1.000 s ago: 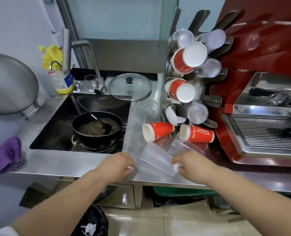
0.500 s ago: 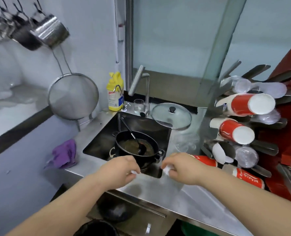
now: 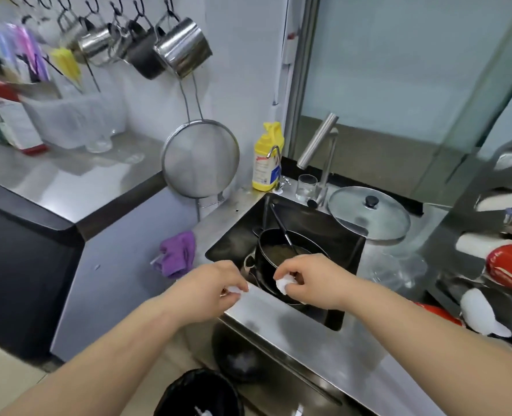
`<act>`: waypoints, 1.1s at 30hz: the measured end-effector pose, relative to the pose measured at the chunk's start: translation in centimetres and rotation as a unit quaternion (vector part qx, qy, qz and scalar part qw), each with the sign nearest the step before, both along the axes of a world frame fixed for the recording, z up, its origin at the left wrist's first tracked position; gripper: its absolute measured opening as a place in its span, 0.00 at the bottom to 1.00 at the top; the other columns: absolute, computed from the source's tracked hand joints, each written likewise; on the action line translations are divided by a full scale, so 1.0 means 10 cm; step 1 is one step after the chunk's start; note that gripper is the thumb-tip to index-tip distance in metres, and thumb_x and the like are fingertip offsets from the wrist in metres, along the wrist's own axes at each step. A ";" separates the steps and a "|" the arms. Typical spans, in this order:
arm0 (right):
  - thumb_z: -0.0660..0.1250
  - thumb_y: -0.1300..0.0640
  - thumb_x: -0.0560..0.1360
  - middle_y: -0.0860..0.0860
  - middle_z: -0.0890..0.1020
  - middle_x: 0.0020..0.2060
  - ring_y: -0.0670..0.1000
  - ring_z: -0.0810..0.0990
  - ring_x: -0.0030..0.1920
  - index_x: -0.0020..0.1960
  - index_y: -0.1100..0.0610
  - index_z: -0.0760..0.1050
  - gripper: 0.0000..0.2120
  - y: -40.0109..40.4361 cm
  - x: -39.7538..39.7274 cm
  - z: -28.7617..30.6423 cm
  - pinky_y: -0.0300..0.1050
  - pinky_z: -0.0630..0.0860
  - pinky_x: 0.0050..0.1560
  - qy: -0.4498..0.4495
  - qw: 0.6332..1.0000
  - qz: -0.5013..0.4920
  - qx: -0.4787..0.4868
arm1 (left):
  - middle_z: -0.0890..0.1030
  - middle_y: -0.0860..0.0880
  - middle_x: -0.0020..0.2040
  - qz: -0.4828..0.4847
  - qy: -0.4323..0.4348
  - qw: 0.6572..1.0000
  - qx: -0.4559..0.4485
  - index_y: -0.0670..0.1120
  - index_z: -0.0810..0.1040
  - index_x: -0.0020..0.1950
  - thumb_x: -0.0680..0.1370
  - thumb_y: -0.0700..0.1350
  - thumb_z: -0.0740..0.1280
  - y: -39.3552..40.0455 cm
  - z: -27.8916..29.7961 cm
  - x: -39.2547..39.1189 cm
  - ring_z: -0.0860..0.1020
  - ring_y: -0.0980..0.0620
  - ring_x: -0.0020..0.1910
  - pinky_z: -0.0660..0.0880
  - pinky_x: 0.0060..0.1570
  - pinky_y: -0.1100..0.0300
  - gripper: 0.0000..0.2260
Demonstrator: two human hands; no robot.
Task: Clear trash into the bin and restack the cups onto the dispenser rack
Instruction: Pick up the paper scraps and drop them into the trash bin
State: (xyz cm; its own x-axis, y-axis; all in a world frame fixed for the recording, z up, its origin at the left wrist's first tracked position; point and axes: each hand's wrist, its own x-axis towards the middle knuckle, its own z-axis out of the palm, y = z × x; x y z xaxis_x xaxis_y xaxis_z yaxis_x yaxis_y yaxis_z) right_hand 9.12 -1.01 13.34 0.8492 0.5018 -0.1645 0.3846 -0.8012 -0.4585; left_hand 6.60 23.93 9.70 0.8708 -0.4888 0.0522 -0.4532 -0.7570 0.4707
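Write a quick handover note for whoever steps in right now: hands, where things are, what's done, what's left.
Left hand: grip shut on a small white scrap, at the counter's front edge.
Right hand: grip shut on a crumpled white wad, over the sink and its black pot.
Bin: on the floor, below the left forearm, some white trash inside.
Done: both scraps picked up.
Left: drop both in the bin, then restack the red cups on the rack at far right, mostly cut off.

Yellow bottle (image 3: 267,159) label: print was there but too blurred to read.
Red paper cups (image 3: 509,267) on the rack: white markings showed, no letters legible.
Carton (image 3: 1,115) at far left: printing smeared, unreadable.
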 end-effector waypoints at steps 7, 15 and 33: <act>0.67 0.51 0.73 0.39 0.78 0.41 0.39 0.76 0.42 0.53 0.45 0.79 0.10 -0.04 0.20 -0.15 0.32 0.70 0.43 0.029 0.998 0.047 0.041 | 0.78 0.59 0.51 0.090 0.012 0.995 0.031 0.52 0.83 0.56 0.76 0.46 0.69 -0.15 -0.03 -0.24 0.75 0.62 0.48 0.74 0.53 0.64 0.09; 0.66 0.54 0.74 0.45 0.80 0.44 0.49 0.83 0.42 0.55 0.49 0.80 0.11 -0.04 0.14 -0.35 0.32 0.74 0.40 0.063 0.993 0.096 0.038 | 0.77 0.60 0.44 0.147 0.029 0.988 0.040 0.50 0.85 0.51 0.75 0.44 0.70 -0.29 -0.19 -0.56 0.74 0.64 0.44 0.64 0.43 0.80 0.07; 0.67 0.53 0.73 0.41 0.80 0.43 0.41 0.77 0.42 0.51 0.46 0.79 0.08 1.07 -0.58 -1.91 0.28 0.67 0.37 0.217 0.975 -0.016 0.041 | 0.80 0.55 0.47 0.204 0.116 0.971 -0.046 0.50 0.85 0.50 0.74 0.45 0.69 0.75 -1.91 -1.20 0.79 0.55 0.46 0.78 0.48 0.54 0.07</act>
